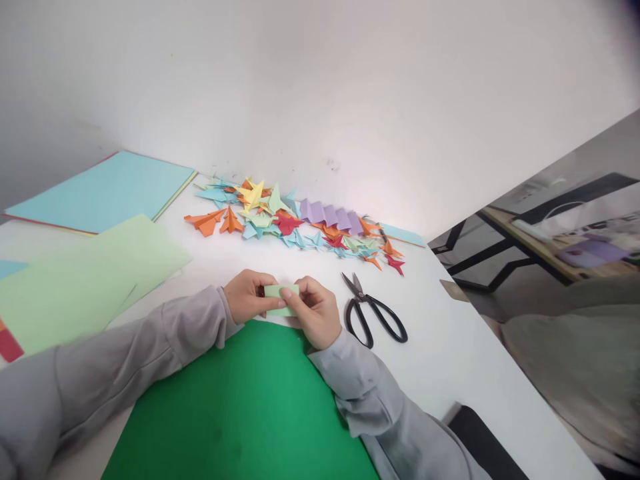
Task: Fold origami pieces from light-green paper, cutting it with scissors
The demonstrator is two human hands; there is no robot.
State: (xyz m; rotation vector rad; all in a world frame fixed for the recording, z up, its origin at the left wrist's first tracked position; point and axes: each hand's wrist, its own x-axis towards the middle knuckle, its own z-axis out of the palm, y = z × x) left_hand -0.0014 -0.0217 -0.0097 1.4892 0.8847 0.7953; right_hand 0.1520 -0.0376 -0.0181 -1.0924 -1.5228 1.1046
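Between my two hands is a small piece of folded light green paper [280, 311], held just beyond the far edge of a dark green sheet [240, 407]. My left hand [249, 293] grips its left side, thumb lying across the front. On the right side, my right hand [317, 312] pinches the same paper, its thumb pressed on the face near the other thumb. The fingers behind the paper are partly hidden. Black-handled scissors [373, 310] lie on the white table to the right of my right hand, blades parted and pointing away.
Many-coloured folded paper figures [287, 223] lie heaped along the wall, with a pleated purple paper [330, 217] among them. Large light green sheets [90, 273] and a stack topped with blue paper [107, 190] lie left. A black flat object [483, 447] rests near the right edge.
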